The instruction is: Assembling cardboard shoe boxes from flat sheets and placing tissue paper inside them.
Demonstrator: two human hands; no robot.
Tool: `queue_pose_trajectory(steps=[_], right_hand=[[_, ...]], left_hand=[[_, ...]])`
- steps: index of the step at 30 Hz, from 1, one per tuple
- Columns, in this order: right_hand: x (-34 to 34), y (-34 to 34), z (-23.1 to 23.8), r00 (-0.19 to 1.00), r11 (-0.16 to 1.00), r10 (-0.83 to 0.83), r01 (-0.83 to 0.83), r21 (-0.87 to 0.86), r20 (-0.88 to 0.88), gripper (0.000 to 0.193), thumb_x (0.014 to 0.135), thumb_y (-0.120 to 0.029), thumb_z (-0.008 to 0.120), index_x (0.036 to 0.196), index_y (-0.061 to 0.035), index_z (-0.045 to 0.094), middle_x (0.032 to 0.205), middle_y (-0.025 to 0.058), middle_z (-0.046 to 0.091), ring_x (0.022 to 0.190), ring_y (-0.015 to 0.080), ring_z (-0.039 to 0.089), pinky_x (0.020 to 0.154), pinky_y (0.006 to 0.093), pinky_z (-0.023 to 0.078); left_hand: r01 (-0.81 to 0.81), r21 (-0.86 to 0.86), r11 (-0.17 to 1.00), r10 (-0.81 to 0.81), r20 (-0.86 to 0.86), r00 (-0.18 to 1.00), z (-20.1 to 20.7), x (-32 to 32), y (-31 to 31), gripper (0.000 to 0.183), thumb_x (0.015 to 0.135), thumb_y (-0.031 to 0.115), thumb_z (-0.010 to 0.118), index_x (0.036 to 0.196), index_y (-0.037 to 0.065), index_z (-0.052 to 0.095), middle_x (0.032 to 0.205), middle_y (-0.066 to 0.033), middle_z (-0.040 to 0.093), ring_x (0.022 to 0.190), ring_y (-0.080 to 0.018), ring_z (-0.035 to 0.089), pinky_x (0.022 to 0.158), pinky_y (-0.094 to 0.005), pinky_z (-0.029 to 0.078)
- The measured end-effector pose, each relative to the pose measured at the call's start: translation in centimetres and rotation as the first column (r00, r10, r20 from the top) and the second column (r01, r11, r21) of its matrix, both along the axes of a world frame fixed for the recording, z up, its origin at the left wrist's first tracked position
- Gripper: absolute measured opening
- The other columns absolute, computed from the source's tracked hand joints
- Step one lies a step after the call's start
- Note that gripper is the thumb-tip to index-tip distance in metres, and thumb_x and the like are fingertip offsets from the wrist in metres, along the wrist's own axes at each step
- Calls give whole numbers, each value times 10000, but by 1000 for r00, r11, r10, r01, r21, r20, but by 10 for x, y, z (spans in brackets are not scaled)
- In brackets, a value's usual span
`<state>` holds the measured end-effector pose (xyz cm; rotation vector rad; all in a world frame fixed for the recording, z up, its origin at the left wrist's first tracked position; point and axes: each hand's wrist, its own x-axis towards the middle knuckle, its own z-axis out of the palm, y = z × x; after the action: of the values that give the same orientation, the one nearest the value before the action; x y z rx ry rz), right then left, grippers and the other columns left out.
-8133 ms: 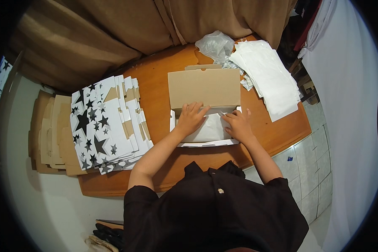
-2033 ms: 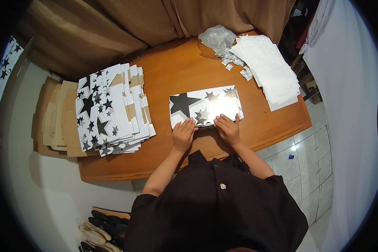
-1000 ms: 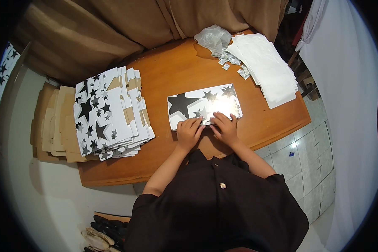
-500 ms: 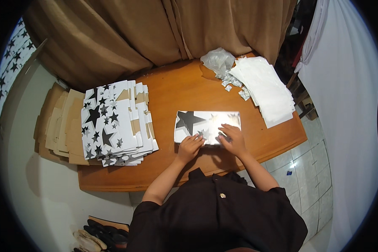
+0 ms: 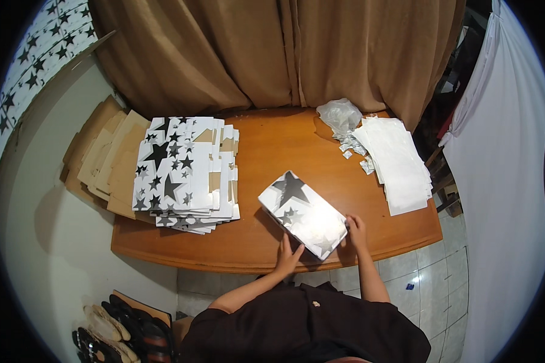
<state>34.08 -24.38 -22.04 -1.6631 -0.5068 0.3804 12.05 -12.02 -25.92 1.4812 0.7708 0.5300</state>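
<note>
A white cardboard box printed with black and grey stars is between my two hands near the table's front edge. It is turned slantwise, its far left corner pointing toward the back and its near end toward me. My left hand grips its near left side, with the fingertips partly hidden by the box and the thumb apart from them. At the right end, my right hand holds the corner, fingers curled against the side. Whether the box is raised off the table cannot be made out.
On the wooden table, flat star-printed cardboard pieces are stacked at the left, beside plain brown cardboard. White sheets lie at the right, next to small packets and a clear plastic bag. Shoes stand below left.
The box has turned clockwise, its right end coming toward me. My hands have moved from its top and front to its near left side and right corner. The view has shifted.
</note>
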Motion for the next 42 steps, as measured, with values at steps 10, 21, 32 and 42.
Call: queue_pose_trajectory(steps=[10,21,32,42], right_hand=[[-129,-39,-11,980,953,-17,-44,300,197,510,845,-326,555,1177,60,524,1172,186,540,1087,280,509,944,376,373],[-253,27,99,680,613,68,-606,507,730,890,802,-410,611,1431,-86,70,1464,183,244,1354,324,228,1087,516,183],[-449,131,196,235,-28,965,-332,943,112,841,771,-625,420,1431,-141,227,1399,124,357,1265,293,388,1015,482,357],[-585,233,399,709,-257,180,-636,728,682,1027,763,-276,734,1418,-68,-29,1350,160,306,1263,265,343,1046,413,279]], left_hand=[[290,-39,956,-265,303,915,66,-37,16,854,911,285,531,1435,-29,-65,1518,-175,-18,1399,-235,-19,1118,-310,45],[239,109,965,-261,280,924,230,-243,7,854,914,259,533,1454,46,-93,1507,-106,28,1386,-210,24,1108,-341,91],[-223,636,739,-77,408,910,343,-453,-16,1304,587,500,821,1469,105,-54,1525,-155,-99,1411,-285,-66,1115,-423,26],[-265,849,-456,534,500,682,478,-545,15,1140,593,502,803,1420,-8,208,1442,-239,287,1357,-333,266,1062,-524,-73]])
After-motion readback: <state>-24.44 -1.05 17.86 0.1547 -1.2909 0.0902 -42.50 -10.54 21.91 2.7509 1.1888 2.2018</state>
